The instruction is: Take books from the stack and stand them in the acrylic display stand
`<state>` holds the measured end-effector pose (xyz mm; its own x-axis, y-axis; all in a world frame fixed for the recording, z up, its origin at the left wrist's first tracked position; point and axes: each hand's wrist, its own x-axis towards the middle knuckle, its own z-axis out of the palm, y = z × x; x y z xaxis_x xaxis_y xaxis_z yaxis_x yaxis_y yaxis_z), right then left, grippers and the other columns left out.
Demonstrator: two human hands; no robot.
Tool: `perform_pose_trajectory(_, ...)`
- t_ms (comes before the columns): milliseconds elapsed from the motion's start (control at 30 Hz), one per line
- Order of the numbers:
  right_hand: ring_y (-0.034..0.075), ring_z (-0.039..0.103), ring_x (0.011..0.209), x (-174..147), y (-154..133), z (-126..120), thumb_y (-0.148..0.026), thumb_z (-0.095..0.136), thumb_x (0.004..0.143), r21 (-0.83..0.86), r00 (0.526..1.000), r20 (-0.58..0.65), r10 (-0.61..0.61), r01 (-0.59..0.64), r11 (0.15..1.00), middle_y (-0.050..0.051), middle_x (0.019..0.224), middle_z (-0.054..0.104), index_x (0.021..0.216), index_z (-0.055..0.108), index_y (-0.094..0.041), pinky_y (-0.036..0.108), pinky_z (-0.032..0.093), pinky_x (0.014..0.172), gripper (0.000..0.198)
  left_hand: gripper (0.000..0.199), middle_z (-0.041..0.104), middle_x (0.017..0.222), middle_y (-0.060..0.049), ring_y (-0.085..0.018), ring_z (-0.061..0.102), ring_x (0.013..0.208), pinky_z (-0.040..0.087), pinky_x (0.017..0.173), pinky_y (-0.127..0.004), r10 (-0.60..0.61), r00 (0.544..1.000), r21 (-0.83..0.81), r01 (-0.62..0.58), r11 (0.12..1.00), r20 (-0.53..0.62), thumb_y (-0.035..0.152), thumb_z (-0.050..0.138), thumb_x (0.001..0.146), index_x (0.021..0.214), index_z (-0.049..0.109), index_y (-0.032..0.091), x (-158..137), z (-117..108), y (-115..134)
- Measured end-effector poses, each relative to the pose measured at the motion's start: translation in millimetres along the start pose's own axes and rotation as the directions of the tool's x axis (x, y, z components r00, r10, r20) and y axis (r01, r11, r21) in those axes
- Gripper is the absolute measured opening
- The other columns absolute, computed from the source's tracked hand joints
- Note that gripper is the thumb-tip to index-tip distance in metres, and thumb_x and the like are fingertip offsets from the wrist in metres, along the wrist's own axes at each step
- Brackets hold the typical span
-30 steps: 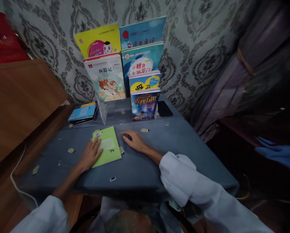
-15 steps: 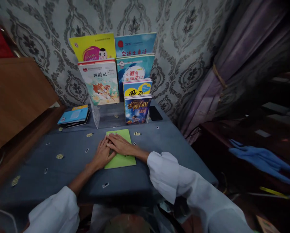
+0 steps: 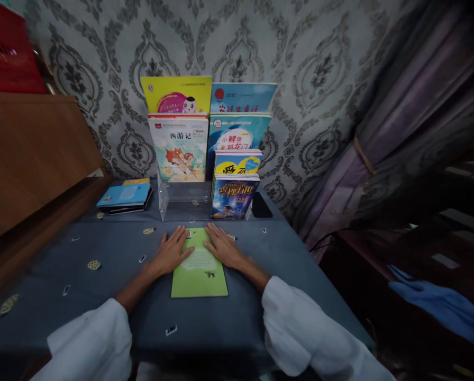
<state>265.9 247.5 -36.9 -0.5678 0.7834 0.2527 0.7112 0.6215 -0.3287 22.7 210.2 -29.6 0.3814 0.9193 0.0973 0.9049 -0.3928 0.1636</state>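
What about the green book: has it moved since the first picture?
Yes: the green book has shifted to the right relative to the clear book stand.

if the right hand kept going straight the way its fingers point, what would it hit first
Probably the clear stand, at its lower front: the right hand points forward and leftward. The dark blue book is close too; depth is hard to judge.

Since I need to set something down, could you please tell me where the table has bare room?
The table is bare between the left hand and the book stack, and right of the right hand, in front of the phone. Crowded spots are the green book, between the hands, and the rack.
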Motion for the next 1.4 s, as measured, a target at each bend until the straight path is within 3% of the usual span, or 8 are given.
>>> perform_pose_trajectory(167, 0.029, 0.033, 0.151, -0.1, -1.9, 3.3, -0.038, 0.042, 0.103, -0.035, 1.000, 0.007, 0.008, -0.008, 0.999, 0.021, 0.159, 0.040, 0.151, 0.044, -0.010, 0.053, 0.030, 0.123, 0.056, 0.071, 0.030, 0.164, -0.018, -0.031, 0.023, 0.155, 0.022, 0.121, -0.061, 0.043, 0.999, 0.020, -0.043, 0.999, 0.008, 0.059, 0.023, 0.103, 0.158, 0.031, 0.015, 12.8, 3.0, -3.4)
perform_pose_trajectory(367, 0.029, 0.034, 0.151, 1.4, -0.9, 4.0, -0.035, 0.043, 0.102, -0.072, 1.000, 0.006, 0.012, -0.012, 0.997, 0.020, 0.158, 0.042, 0.150, 0.046, -0.009, 0.050, 0.033, 0.122, 0.055, 0.075, 0.029, 0.164, -0.018, -0.028, 0.021, 0.155, 0.019, 0.124, -0.052, 0.135, 0.989, 0.048, -0.138, 0.989, 0.057, 0.061, 0.019, 0.103, 0.157, 0.032, 0.010, 30.1, 5.4, 14.0)
perform_pose_trajectory(533, 0.029, 0.034, 0.151, 2.3, 0.8, 6.4, -0.032, 0.041, 0.101, -0.111, 1.000, 0.006, -0.002, 0.003, 0.994, 0.021, 0.158, 0.041, 0.151, 0.045, -0.008, 0.052, 0.034, 0.121, 0.055, 0.075, 0.028, 0.165, -0.016, -0.025, 0.021, 0.155, 0.020, 0.124, -0.048, 0.224, 0.974, 0.055, -0.226, 0.973, 0.047, 0.063, 0.019, 0.103, 0.158, 0.029, 0.014, 32.6, 6.6, 20.2)
perform_pose_trajectory(733, 0.028, 0.032, 0.151, 2.0, 1.4, 8.9, -0.029, 0.036, 0.102, -0.125, 1.000, 0.009, -0.011, 0.012, 0.992, 0.021, 0.159, 0.040, 0.151, 0.044, -0.006, 0.050, 0.033, 0.122, 0.055, 0.081, 0.024, 0.166, -0.018, -0.027, 0.016, 0.156, 0.014, 0.126, -0.048, 0.293, 0.947, 0.040, -0.301, 0.953, 0.129, 0.066, 0.016, 0.102, 0.159, 0.025, 0.010, 3.1, -2.9, 30.5)
perform_pose_trajectory(1000, 0.029, 0.022, 0.155, 2.7, 2.4, 8.7, -0.037, 0.038, 0.103, -0.075, 0.997, 0.054, -0.049, 0.052, 0.996, 0.019, 0.163, 0.032, 0.155, 0.037, -0.010, 0.055, 0.025, 0.124, 0.059, 0.080, 0.022, 0.168, -0.013, -0.023, 0.015, 0.157, 0.006, 0.127, -0.045, 0.389, 0.914, -0.021, -0.389, 0.921, 0.113, 0.068, 0.024, 0.101, 0.163, 0.012, 0.019, -49.5, -4.4, 46.2)
perform_pose_trajectory(1167, 0.029, 0.020, 0.155, -17.9, -9.0, -3.1, -0.037, 0.036, 0.104, -0.055, 0.986, 0.119, -0.115, 0.122, 0.991, 0.018, 0.163, 0.033, 0.155, 0.037, -0.010, 0.056, 0.020, 0.125, 0.058, 0.081, 0.020, 0.168, -0.011, -0.022, 0.014, 0.157, 0.004, 0.127, -0.043, 0.376, 0.921, -0.047, -0.373, 0.927, 0.105, 0.068, 0.024, 0.101, 0.163, 0.010, 0.019, -52.7, -6.9, 47.9)
perform_pose_trajectory(1400, 0.027, 0.021, 0.155, -80.2, -37.3, -15.1, -0.041, 0.038, 0.105, -0.026, 0.972, 0.146, -0.183, 0.189, 0.982, 0.017, 0.164, 0.030, 0.160, 0.027, -0.012, 0.054, 0.022, 0.126, 0.063, 0.080, 0.022, 0.168, -0.011, -0.022, 0.016, 0.157, 0.004, 0.127, -0.042, 0.390, 0.918, -0.055, -0.387, 0.920, 0.072, 0.068, 0.025, 0.101, 0.163, 0.009, 0.020, -53.6, -6.6, 47.4)
